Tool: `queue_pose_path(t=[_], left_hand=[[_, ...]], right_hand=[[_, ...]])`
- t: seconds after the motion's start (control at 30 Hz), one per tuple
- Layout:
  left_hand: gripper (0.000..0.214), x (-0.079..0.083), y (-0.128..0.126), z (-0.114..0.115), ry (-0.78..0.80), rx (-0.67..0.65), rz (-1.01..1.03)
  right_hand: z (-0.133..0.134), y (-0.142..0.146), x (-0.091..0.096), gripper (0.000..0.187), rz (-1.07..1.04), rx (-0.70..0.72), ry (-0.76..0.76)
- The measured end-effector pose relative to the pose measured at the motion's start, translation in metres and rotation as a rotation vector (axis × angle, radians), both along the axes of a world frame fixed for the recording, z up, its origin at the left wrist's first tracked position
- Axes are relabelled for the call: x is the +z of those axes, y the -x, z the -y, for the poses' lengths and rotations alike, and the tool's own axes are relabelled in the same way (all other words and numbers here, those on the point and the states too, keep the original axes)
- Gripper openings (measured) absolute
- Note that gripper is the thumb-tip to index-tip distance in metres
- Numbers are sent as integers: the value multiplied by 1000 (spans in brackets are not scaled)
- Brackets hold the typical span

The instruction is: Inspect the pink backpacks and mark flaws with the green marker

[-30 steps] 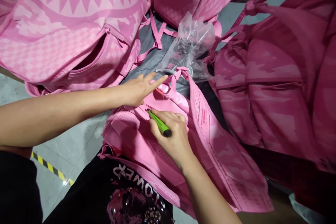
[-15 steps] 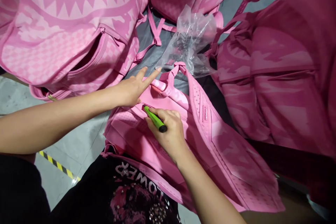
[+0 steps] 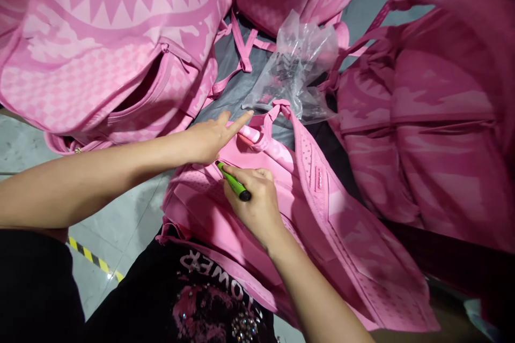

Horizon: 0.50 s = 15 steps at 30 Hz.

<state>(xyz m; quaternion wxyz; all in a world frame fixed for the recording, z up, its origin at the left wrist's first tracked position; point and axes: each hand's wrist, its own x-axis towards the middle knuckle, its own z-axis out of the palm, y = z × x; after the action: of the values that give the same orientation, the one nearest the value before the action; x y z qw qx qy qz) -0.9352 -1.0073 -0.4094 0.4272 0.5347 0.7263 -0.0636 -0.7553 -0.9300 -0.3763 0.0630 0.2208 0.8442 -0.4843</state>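
A pink backpack (image 3: 322,225) lies back-side up against my lap, its top handle (image 3: 265,131) pointing away from me. My left hand (image 3: 211,139) presses on the bag just below the handle, with index and middle fingers stretched out and the others curled under. My right hand (image 3: 253,201) is closed round a green marker (image 3: 233,185), black cap end toward me. The marker's tip touches the bag's mesh back panel right by my left hand.
A large pink backpack with a shark-teeth print (image 3: 104,48) fills the upper left. More pink backpacks (image 3: 434,128) are stacked at right and at top centre. A crumpled clear plastic bag (image 3: 293,69) lies on the grey surface (image 3: 231,94) beyond the handle. Floor with yellow-black tape (image 3: 94,262) shows at lower left.
The marker's tip has slid a little up and left toward my left hand. My left hand has stayed pressed on the bag.
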Motion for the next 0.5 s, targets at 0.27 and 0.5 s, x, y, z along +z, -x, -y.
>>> queue_pose_path(t=[0.27, 0.5], left_hand=[[107, 6, 1, -1, 7, 16, 50], [104, 5, 1, 1, -30, 28, 50]], right_hand=[[1, 4, 0, 22, 8, 31, 14], [-1, 4, -1, 23, 20, 44, 28]])
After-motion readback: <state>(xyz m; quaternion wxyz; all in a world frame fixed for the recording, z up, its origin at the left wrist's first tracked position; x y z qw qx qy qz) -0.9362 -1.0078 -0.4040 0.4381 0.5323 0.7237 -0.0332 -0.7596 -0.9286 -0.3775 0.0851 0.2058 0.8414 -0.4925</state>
